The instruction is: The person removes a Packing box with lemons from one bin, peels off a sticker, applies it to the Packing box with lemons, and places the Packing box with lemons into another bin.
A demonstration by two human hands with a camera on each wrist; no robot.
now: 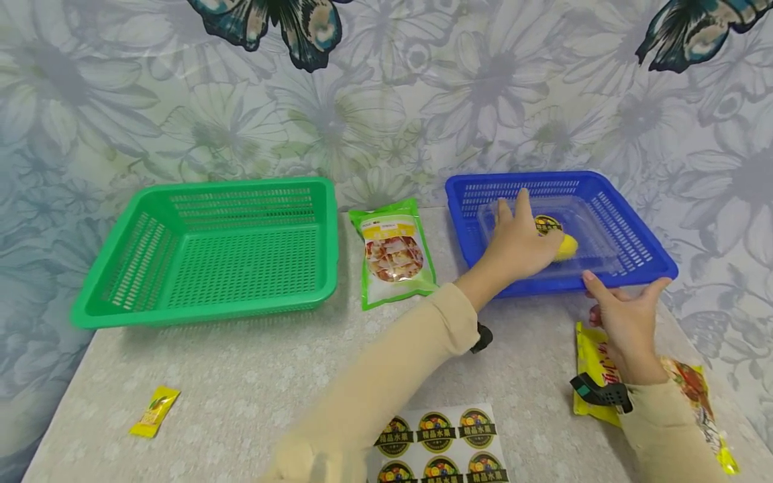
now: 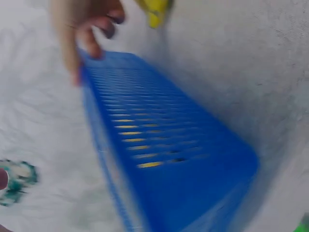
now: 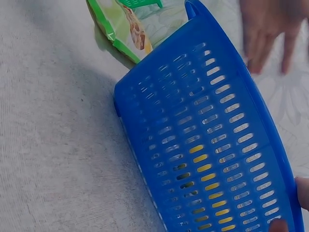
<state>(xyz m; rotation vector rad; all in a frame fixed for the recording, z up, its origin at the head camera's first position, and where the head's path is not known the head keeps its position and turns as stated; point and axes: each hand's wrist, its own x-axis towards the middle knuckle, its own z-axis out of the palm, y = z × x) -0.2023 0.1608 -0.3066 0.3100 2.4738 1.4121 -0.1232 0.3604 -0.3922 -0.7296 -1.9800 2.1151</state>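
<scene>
A clear plastic box point(image 1: 594, 245) sits inside the blue basket point(image 1: 640, 245), a round black-and-gold label point(image 1: 548, 223) on its lid. Under the lid shows a yellow fruit point(image 1: 566, 248), its kind partly hidden by my left hand point(image 1: 518, 243). That hand is stretched over the box, fingers extended, and in the right wrist view its straight fingers appear beyond the basket wall. At the front right of the basket, my right hand point(image 1: 631, 318) grips the rim, some fingers curled below it. Yellow also shows through the slots of the basket wall point(image 3: 203, 121).
A green basket point(image 1: 247, 261) stands at left, with a green-edged food bag point(image 1: 395, 255) between the baskets. A sheet of round labels point(image 1: 437, 443) lies at the front. Yellow packets point(image 1: 588, 362) lie beneath my right arm, and a small yellow sachet point(image 1: 155, 411) at front left.
</scene>
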